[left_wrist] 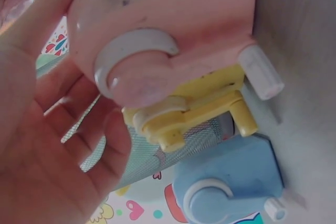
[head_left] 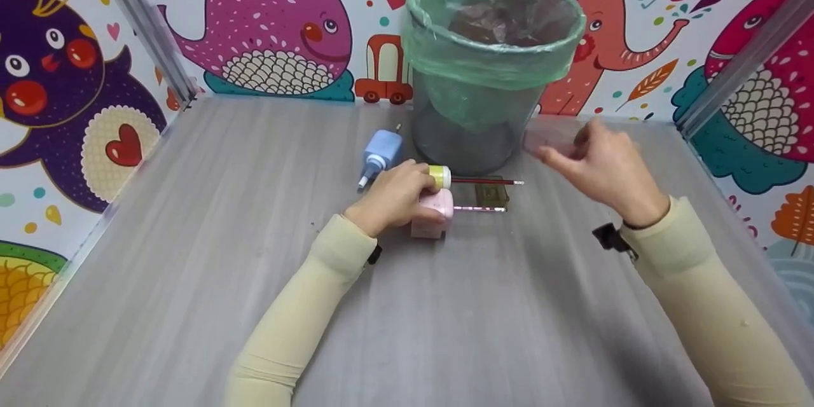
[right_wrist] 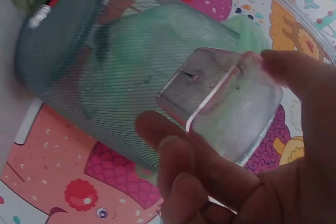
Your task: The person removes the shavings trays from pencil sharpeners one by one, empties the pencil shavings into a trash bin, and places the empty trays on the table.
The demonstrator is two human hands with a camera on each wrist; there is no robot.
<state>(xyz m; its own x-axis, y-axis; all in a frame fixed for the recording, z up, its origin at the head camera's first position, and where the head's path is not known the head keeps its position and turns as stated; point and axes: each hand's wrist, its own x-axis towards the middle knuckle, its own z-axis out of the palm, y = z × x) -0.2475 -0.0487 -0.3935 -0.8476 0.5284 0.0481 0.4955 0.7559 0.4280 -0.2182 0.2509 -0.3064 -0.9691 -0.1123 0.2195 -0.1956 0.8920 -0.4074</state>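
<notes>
My left hand (head_left: 395,196) grips a pink hand-crank pencil sharpener (left_wrist: 178,19) on the table. Its thumb lies on the pink body, and its other fingers reach around the far side. Beside the pink one is a yellow crank sharpener (left_wrist: 210,87), partly hidden by it in the left wrist view. A blue crank sharpener (head_left: 383,147) stands a little further back. Raised beside the bin, my right hand (head_left: 610,168) pinches a clear, pinkish plastic drawer (right_wrist: 223,106) between thumb and fingers. The drawer is tilted and looks blurred in the head view.
A mesh bin (head_left: 470,137) with a green liner (head_left: 489,67) stands at the back. Near its base lie a dark red pencil (head_left: 483,181), a patterned pencil (head_left: 480,208) and an olive see-through drawer (head_left: 493,196). Printed panels (head_left: 273,25) wall the table (head_left: 191,254).
</notes>
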